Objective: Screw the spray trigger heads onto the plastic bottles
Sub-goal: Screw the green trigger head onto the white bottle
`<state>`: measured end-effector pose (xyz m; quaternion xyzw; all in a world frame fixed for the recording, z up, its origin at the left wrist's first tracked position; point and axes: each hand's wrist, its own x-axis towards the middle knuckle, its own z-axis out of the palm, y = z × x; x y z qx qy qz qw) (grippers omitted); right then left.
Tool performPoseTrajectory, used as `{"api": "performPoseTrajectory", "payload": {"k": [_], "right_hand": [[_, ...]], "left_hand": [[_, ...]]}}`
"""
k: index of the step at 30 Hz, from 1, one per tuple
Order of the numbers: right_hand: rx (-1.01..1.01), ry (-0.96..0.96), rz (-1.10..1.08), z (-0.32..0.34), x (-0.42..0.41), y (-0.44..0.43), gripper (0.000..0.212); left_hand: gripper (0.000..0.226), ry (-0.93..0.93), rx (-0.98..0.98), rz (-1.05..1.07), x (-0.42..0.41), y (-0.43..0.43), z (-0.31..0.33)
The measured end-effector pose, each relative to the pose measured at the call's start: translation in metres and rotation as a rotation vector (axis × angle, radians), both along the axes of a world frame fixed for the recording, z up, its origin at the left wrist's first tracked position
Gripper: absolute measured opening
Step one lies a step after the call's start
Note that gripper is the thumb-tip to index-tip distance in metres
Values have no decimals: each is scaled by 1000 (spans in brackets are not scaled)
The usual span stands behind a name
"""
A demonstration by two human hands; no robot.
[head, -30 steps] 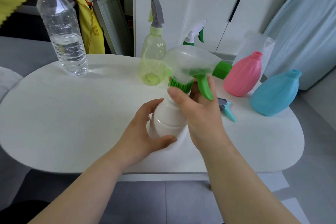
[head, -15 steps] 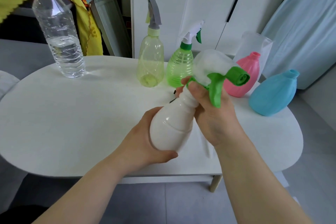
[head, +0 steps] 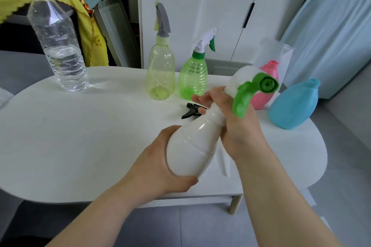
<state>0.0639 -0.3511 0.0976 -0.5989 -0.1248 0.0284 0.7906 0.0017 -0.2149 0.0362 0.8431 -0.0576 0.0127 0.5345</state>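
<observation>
I hold a white plastic bottle (head: 192, 146) tilted up to the right above the white table (head: 80, 136). My left hand (head: 160, 168) cups its base. My right hand (head: 234, 124) wraps its neck, just under the white spray head with a green trigger and nozzle (head: 253, 90). A yellow-green bottle with a grey trigger head (head: 160, 70) and a green bottle with a white trigger head (head: 193, 78) stand at the back. A pink bottle (head: 267, 86) and a blue bottle (head: 295, 104) lie open-necked at the right. A loose black trigger head (head: 190, 110) lies behind my hands.
A clear water bottle with a white cap (head: 57, 46) stands at the table's back left. A translucent plastic bag (head: 281, 52) sits behind the pink bottle. White cabinet doors (head: 220, 6) and a pale blue curtain (head: 337, 22) rise behind the table.
The white bottle has tipped from upright to slanted, its head swinging right and away. My right hand slid from the collar to around the neck. The view shifted, showing the green bottle and black head.
</observation>
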Motion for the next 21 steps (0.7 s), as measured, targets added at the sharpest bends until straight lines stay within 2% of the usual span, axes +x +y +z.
{"api": "performPoseTrajectory", "payload": {"k": [2,3,4,7,10,15,18,21], "right_hand": [[63,-3,241,3,-1,-7,23],[86,-30,307,4,-2,-8,19],[89,-55,314,5,-3,-8,13],[76,-53,180,5,-4,-3,25],[93,-11,75,4,-5,2,26],[-12,108,19,0,-6,0,31],[-124,117,86,-1,-12,-12,16],[-191,123,246,0,-21,-25,22]], "left_hand": [[74,49,-65,-97,-2,2,5],[73,60,-95,-128,-3,2,7],[73,58,-113,-132,-5,2,8],[73,34,-134,-70,-5,0,8],[74,20,-140,-57,-5,1,6],[73,108,-209,-185,-2,2,-2],[78,147,-279,-285,-1,6,-5],[92,147,-353,-363,-1,8,-4]]}}
